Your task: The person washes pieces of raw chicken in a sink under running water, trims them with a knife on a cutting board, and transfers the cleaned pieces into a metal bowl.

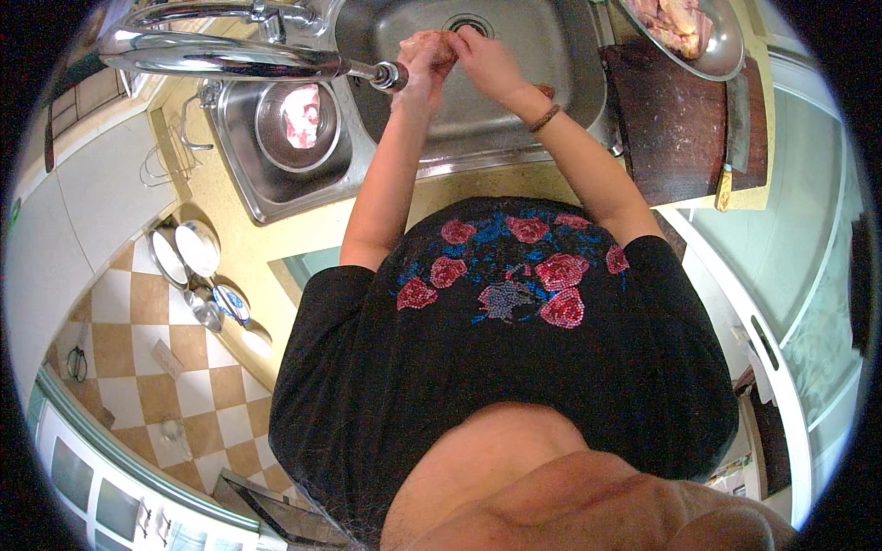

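Over the large stainless steel sink [544,96], my left hand [428,63] holds a piece of raw meat [422,45]. My right hand [486,60] is at the right side of the same piece, with its fingertips against it; the hand is slightly blurred. Both hands are close to the sink drain [470,25]. Just left of my left wrist is the spout end of a chrome faucet [390,76]. In the small sink at left, a round metal strainer [272,127] holds another raw piece [301,117].
On the right, a dark wooden cutting board [668,131] carries a cleaver [737,131] with a light handle. A metal bowl [727,41] of raw meat pieces stands at the board's far edge. Bowls [198,248] sit on the counter at lower left.
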Demonstrator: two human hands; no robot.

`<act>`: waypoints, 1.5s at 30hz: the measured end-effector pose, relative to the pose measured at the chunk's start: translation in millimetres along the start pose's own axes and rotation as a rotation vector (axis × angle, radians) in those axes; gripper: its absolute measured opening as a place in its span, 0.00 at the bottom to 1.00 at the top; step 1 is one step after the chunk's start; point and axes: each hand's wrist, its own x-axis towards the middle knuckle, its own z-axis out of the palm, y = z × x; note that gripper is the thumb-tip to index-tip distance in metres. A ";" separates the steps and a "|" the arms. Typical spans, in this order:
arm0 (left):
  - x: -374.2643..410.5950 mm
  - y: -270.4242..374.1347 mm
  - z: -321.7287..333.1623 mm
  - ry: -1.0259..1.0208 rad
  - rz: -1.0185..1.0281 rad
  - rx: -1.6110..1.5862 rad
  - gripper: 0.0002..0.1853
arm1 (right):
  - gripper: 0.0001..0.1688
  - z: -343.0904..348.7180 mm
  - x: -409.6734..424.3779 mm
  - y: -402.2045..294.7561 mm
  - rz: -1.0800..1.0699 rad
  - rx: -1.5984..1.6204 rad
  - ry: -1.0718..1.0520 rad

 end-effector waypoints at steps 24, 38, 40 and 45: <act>-11.6 18.0 -2.7 0.204 0.253 0.172 0.07 | 0.22 36.9 11.5 52.0 0.281 0.574 -0.045; -22.2 30.7 -20.7 0.088 0.422 0.747 0.05 | 0.19 40.9 10.7 46.8 0.207 0.583 -0.110; -24.5 35.8 -20.4 0.116 0.378 0.630 0.06 | 0.16 34.1 11.6 53.8 0.355 0.709 -0.186; -23.5 33.9 -17.9 0.174 0.154 0.130 0.07 | 0.16 16.1 -5.3 19.5 0.229 0.855 -0.239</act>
